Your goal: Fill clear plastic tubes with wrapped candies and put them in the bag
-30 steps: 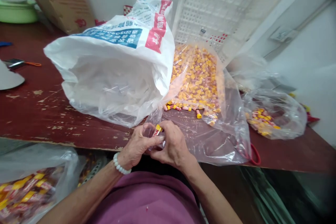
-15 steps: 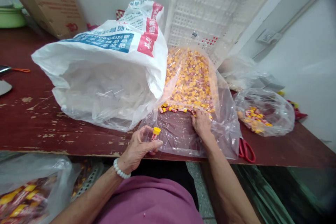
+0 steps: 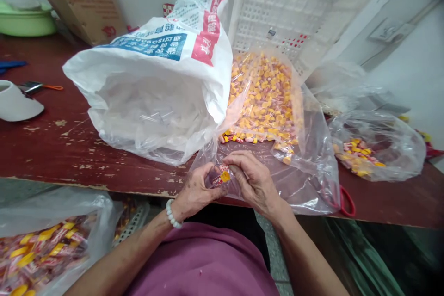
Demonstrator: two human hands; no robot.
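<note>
My left hand [image 3: 199,187], with a beaded bracelet at its wrist, is closed around a clear plastic tube [image 3: 212,176]. A small yellow-capped tube [image 3: 222,178] with red lettering shows at the clear tube's near end; whether it sits inside or beside it I cannot tell. My right hand [image 3: 251,180] meets the left one, its thumb and fingers pinched on a small red-and-white tube [image 3: 224,167] at the clear tube's opening. Behind both hands lies a large clear bag [image 3: 312,166] full of small yellow-capped tubes [image 3: 262,95], several of them spilling out at its mouth.
A white printed sack [image 3: 166,78] lies open at the left, clear pieces inside. A smaller clear bag [image 3: 398,148] and red-handled scissors [image 3: 348,201] are at the right. Below the table edge, a bag [image 3: 45,249] holds larger yellow-capped tubes. A white crate [image 3: 294,14] leans behind.
My right hand has left the pile of small tubes, moving back and left to my left hand with a small tube. The left hand has tilted its yellow-capped tube over; the view has shifted slightly.
</note>
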